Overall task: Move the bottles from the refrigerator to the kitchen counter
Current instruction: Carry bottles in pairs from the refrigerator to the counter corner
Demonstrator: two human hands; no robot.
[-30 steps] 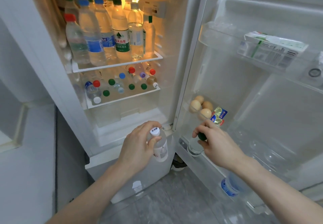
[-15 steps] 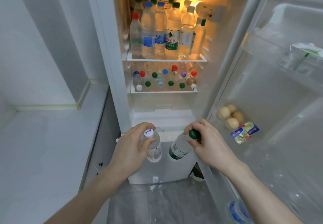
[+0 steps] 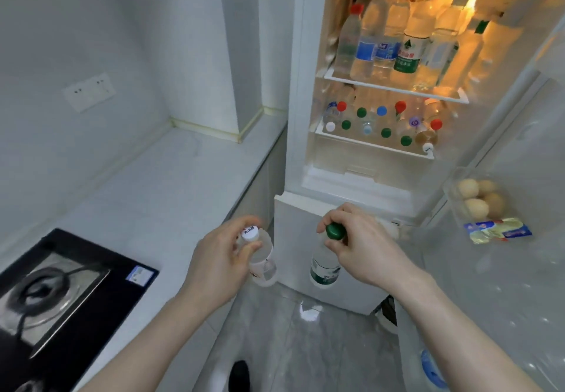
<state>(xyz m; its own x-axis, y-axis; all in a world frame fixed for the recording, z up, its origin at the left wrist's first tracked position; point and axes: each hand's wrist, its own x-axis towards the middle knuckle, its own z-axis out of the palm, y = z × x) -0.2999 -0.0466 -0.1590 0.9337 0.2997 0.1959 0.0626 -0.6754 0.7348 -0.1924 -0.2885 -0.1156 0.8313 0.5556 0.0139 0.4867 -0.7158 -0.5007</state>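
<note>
Carry step: left hand grips white-capped bottle, right hand pinches green-capped bottle by its cap, both hanging over floor. Next: swing left, set upright on desk

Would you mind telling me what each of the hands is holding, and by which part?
The left hand grips a white-capped bottle around its neck; the right hand holds a green-capped bottle by its cap end.

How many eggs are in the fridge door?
4 eggs can be seen, bunched in the clear door bin: one upper left, one upper right, one lower left, one lower right. More may hide behind them.
</note>
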